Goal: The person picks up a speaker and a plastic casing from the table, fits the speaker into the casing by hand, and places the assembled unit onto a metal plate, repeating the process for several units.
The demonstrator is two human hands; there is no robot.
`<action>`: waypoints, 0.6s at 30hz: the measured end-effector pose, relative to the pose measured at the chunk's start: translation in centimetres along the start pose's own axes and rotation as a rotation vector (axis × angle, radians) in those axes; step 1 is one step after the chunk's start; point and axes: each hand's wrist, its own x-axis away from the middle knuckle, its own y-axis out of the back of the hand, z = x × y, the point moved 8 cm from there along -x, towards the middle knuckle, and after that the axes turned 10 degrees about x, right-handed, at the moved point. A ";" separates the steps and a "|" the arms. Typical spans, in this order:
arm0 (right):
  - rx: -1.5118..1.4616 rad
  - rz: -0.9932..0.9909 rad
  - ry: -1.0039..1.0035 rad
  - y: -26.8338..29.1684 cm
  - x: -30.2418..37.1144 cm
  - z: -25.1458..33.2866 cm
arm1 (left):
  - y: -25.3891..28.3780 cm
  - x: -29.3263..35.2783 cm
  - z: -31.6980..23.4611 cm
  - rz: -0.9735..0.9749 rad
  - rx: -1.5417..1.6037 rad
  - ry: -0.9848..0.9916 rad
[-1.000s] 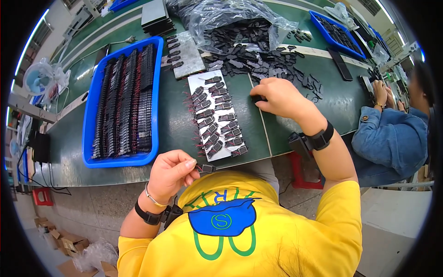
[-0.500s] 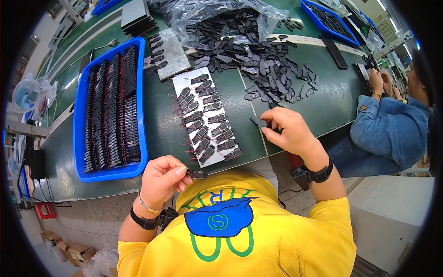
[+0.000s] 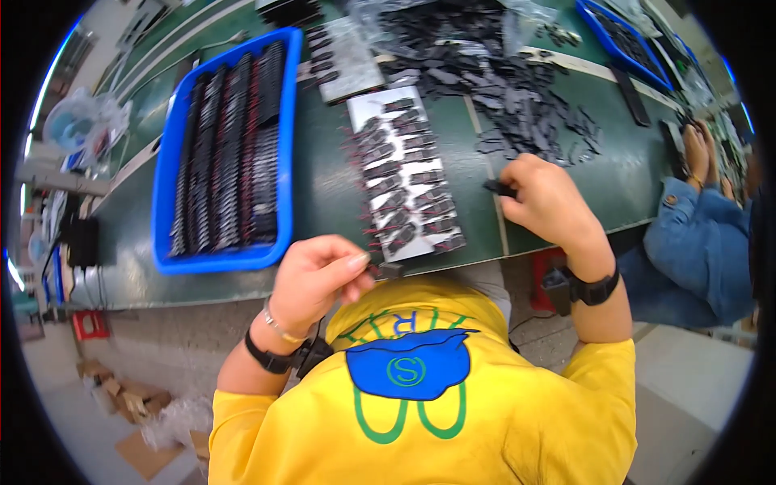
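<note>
Between the thumb and fingers of my left hand point(image 3: 322, 276), at the table's near edge, is a small black speaker unit point(image 3: 390, 270) with thin dark red wires. My right hand point(image 3: 551, 199) pinches a flat black plastic piece point(image 3: 499, 188) above the green table, just nearer than a loose pile of similar black pieces point(image 3: 517, 103). Between and beyond my hands lies a white board point(image 3: 368, 106) bearing two columns of small black speaker units with red wires. Motion blurs the finer details.
Left of the board stands a blue tray point(image 3: 284, 182) packed with rows of black units. A grey metal plate point(image 3: 349, 61) lies beyond the board. Farther right are a dark bar point(image 3: 630, 95), another blue tray point(image 3: 618, 58) and a co-worker's denim sleeve point(image 3: 687, 242).
The whole view has shifted, so the table and trays sit farther right and higher. Both hands keep hold of their pieces; the right hand's piece has turned to look narrower.
</note>
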 end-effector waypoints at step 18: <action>-0.385 -0.379 0.412 4.0 2.3 13.3 | -2.0 -0.3 -0.7 0.015 -0.102 -0.062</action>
